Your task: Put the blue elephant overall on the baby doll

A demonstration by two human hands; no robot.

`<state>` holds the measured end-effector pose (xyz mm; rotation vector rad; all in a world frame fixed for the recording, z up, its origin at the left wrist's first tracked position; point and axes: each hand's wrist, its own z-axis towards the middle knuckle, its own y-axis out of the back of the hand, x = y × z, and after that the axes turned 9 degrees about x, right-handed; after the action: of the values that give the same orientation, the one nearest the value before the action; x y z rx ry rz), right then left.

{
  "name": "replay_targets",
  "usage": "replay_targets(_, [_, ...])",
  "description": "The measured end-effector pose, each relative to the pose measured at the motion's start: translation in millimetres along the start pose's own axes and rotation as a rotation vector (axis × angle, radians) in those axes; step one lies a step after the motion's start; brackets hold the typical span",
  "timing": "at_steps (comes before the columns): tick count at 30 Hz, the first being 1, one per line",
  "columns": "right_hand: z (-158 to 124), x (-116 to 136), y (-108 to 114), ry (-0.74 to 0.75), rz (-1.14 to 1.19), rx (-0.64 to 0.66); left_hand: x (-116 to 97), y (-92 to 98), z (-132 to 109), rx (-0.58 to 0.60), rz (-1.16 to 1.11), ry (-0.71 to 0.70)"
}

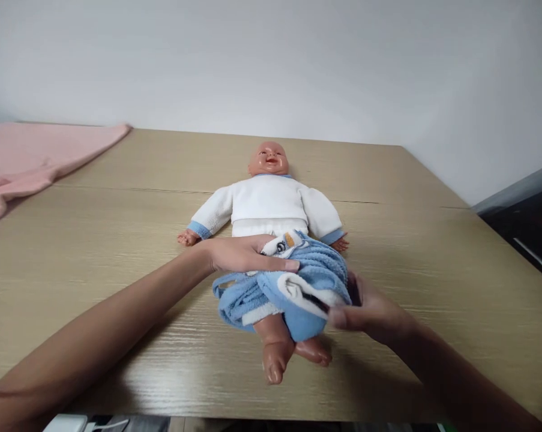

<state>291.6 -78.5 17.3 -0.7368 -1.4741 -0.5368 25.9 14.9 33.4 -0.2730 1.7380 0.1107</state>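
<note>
A baby doll (271, 161) lies on its back on the wooden table, head away from me and feet toward me. It wears a white top (268, 201) with blue cuffs. Blue terry overalls (320, 264) with white trim are bunched around its legs, and both feet stick out below. My left hand (248, 255) lies across the bunched cloth, its thumb pressed on the blue fabric and its other fingers partly hidden. My right hand (365, 309) grips the white-lined edge of a leg opening, thumb in front and fingers behind the cloth.
A pink cloth (41, 156) lies at the table's far left. The wooden table (131, 264) meets a pale wall (261, 66) at the back. A dark object (532, 222) stands past the right edge. Below the front edge is a white item (66, 423) with a cable.
</note>
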Motion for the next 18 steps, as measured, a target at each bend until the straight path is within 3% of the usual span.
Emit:
replay_targets(3, [0,4,-4,0.058,0.039,-0.088,0,-0.2,2,0.083,-0.105,-0.092])
replay_targets(6, [3,7,-8,0.085,0.039,-0.063,2,4.0,4,0.212,-0.104,-0.129])
replay_targets(11, [4,3,-11,0.123,0.063,-0.019,0,6.7,4,0.194,-0.056,-0.093])
replay_targets(18, [7,-1,-14,0.157,0.096,-0.13,3,4.4,4,0.189,-0.08,-0.111])
